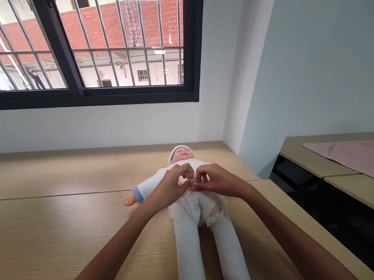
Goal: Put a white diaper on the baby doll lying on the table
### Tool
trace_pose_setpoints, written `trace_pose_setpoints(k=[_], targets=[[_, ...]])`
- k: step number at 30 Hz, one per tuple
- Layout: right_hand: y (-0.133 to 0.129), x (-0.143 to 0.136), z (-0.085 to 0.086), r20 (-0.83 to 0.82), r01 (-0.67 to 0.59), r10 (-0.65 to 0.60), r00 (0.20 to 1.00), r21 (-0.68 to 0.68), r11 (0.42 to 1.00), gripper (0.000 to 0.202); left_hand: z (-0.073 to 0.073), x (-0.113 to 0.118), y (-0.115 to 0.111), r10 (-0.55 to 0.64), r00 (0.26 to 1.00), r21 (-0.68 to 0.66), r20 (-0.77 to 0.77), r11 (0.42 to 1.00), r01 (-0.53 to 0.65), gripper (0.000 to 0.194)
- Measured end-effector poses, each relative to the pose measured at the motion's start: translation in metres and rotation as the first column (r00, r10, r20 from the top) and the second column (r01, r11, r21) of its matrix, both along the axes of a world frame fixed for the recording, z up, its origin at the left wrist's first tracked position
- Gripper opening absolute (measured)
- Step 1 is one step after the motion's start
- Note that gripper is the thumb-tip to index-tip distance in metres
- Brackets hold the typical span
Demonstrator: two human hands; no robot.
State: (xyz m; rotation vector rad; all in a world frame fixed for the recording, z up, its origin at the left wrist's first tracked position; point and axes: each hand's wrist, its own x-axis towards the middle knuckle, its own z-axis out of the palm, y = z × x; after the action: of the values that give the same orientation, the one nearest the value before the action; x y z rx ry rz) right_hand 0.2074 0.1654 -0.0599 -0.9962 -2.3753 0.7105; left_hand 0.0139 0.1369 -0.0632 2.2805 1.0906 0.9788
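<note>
A baby doll [188, 246] lies on its back on the wooden table, its head in a white cap [179, 147] toward the wall. It has a white top with blue cuffs and white leggings. Around its hips sits a white diaper [196, 203], worn over the leggings. At the diaper's front waist, my left hand [174, 183] is closed, thumb and fingers pinched on the diaper's upper edge. Close beside it, my right hand [218, 179] pinches the same edge from the other side. The fingertips nearly meet and partly hide the waistband and the doll's belly.
The wooden table [66, 249] runs up to the wall below a barred window [124, 42]. Past a dark gap on the right stands another table [338, 174] with a pink cloth [366, 156] on it. A wall corner [232, 138] juts down behind the doll.
</note>
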Motion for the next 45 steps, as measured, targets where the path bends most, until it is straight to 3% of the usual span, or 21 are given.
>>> trace_pose_setpoints(k=[5,9,13,15,18,23,31,37,45], targets=[[-0.005,-0.002,0.005,0.058,-0.012,0.007,0.998,0.071,0.997,0.023,-0.002,-0.001,0.003,0.040,0.998,-0.027,-0.048,0.999,-0.042,0.006],[-0.010,-0.002,0.009,0.147,-0.044,0.011,0.989,0.218,0.975,0.016,0.001,-0.003,0.001,0.042,0.995,-0.079,-0.092,0.996,-0.049,0.011],[-0.012,-0.002,0.010,0.295,-0.098,-0.011,0.955,0.352,0.931,0.022,0.003,-0.005,-0.003,0.150,0.977,-0.122,-0.152,0.978,-0.169,0.024],[-0.011,-0.001,0.008,0.359,-0.117,-0.035,0.933,0.393,0.912,0.023,0.003,-0.004,-0.004,0.199,0.963,-0.095,-0.182,0.971,-0.219,0.029],[-0.008,-0.001,0.004,0.426,-0.140,-0.061,0.903,0.426,0.894,0.021,0.002,0.000,-0.004,0.184,0.963,0.007,-0.198,0.982,-0.187,0.026],[-0.009,0.000,0.004,0.447,-0.140,-0.060,0.893,0.401,0.906,0.023,-0.001,0.005,-0.003,0.183,0.960,0.068,-0.214,0.983,-0.172,0.014],[-0.017,0.004,0.018,0.211,-0.009,-0.044,0.976,0.243,0.970,0.009,0.000,0.006,-0.005,0.179,0.964,0.070,-0.199,0.983,-0.168,0.014],[-0.014,-0.001,0.013,0.143,-0.013,-0.019,0.990,0.218,0.976,0.012,0.005,0.006,-0.011,0.109,0.955,0.098,-0.277,0.992,-0.085,0.019],[-0.011,-0.002,0.011,0.200,-0.029,-0.020,0.980,0.240,0.970,0.012,0.000,0.007,-0.011,0.170,0.912,0.260,-0.372,0.963,-0.074,0.034]])
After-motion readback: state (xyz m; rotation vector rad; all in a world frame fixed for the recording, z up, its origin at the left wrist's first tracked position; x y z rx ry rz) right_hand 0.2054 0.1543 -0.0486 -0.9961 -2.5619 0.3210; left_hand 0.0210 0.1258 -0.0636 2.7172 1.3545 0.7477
